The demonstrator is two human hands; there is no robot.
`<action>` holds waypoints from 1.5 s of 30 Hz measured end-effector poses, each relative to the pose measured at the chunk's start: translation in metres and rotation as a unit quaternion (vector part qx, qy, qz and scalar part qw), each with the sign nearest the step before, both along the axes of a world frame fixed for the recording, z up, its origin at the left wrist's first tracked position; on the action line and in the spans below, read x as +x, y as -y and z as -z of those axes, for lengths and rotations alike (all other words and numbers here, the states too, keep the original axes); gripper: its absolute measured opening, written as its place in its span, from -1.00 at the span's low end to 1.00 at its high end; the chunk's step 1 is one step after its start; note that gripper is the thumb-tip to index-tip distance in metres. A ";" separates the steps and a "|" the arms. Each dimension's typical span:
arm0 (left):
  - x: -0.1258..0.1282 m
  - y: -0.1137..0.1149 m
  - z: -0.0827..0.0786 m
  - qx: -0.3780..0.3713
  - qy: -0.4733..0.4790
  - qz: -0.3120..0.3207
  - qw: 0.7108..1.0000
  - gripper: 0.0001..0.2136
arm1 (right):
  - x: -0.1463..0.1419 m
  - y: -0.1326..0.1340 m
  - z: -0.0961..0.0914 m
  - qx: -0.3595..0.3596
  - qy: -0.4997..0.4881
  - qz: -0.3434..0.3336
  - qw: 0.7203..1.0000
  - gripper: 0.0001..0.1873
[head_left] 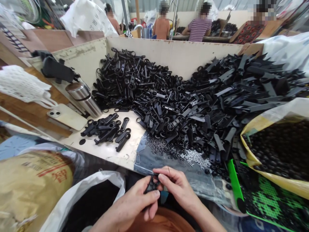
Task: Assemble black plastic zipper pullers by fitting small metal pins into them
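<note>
Black part [150,187] sits gripped in the left hand [137,199] — seemingly steadied for the right hand [175,182], pinching its edge; silver pins [196,158] lie beyond, within reach.

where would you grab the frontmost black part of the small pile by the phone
Probably by the slim middle of the black part, from above and the near side: it lies lengthwise on the pale board, with board showing in front, while the small pile crowds its far side.
</note>
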State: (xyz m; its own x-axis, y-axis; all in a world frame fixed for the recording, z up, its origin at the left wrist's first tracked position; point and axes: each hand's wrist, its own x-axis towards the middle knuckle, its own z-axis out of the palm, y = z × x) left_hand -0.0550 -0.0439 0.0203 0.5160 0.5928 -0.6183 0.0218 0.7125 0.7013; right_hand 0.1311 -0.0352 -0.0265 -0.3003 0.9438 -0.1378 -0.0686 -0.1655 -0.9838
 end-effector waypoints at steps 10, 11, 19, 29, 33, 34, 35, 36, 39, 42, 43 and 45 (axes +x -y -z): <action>0.001 -0.004 -0.009 -0.012 -0.092 0.068 0.993 -0.29 | 0.015 -0.010 -0.014 0.093 0.143 -0.089 0.981 -0.62; 0.001 -0.005 -0.010 -0.014 -0.099 0.072 0.992 -0.28 | 0.016 -0.013 -0.016 0.112 0.158 -0.107 0.975 -0.63; 0.002 -0.001 -0.003 -0.042 -0.080 0.012 0.996 -0.19 | 0.014 -0.012 -0.017 0.140 0.186 -0.133 0.963 -0.62; 0.005 0.000 0.004 -0.047 -0.044 0.011 0.998 -0.44 | 0.023 -0.001 -0.010 0.186 0.248 -0.141 0.940 -0.57; 0.005 0.001 0.005 -0.059 -0.047 0.012 0.997 -0.43 | 0.025 -0.003 -0.010 0.182 0.242 -0.160 0.939 -0.56; 0.005 0.002 0.006 -0.059 -0.047 0.012 0.997 -0.43 | 0.025 -0.003 -0.011 0.182 0.238 -0.162 0.940 -0.56; 0.004 0.003 0.006 -0.060 -0.047 0.013 0.997 -0.45 | 0.024 -0.004 -0.012 0.182 0.234 -0.164 0.941 -0.56; 0.004 0.003 0.007 -0.060 -0.046 0.013 0.997 -0.46 | 0.024 -0.005 -0.013 0.184 0.231 -0.164 0.941 -0.56; 0.003 0.004 0.009 -0.063 -0.043 0.013 0.997 -0.48 | 0.023 -0.007 -0.016 0.184 0.219 -0.162 0.944 -0.58; 0.004 0.001 0.008 -0.068 -0.032 0.003 0.997 -0.52 | 0.022 -0.009 -0.018 0.171 0.215 -0.156 0.949 -0.59; 0.004 -0.002 0.007 -0.069 -0.025 -0.003 0.997 -0.53 | 0.021 -0.009 -0.019 0.159 0.212 -0.152 0.952 -0.58; 0.000 -0.006 0.003 -0.064 -0.014 -0.016 0.998 -0.56 | 0.022 -0.009 -0.019 0.131 0.198 -0.118 0.964 -0.57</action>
State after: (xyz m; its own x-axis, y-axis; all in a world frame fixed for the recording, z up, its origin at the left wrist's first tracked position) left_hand -0.0545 -0.0382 0.0171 0.4804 0.5237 -0.7035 0.0159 0.7968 0.6040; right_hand 0.1529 -0.0260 -0.0072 -0.4841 0.8735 -0.0522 0.3294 0.1267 -0.9356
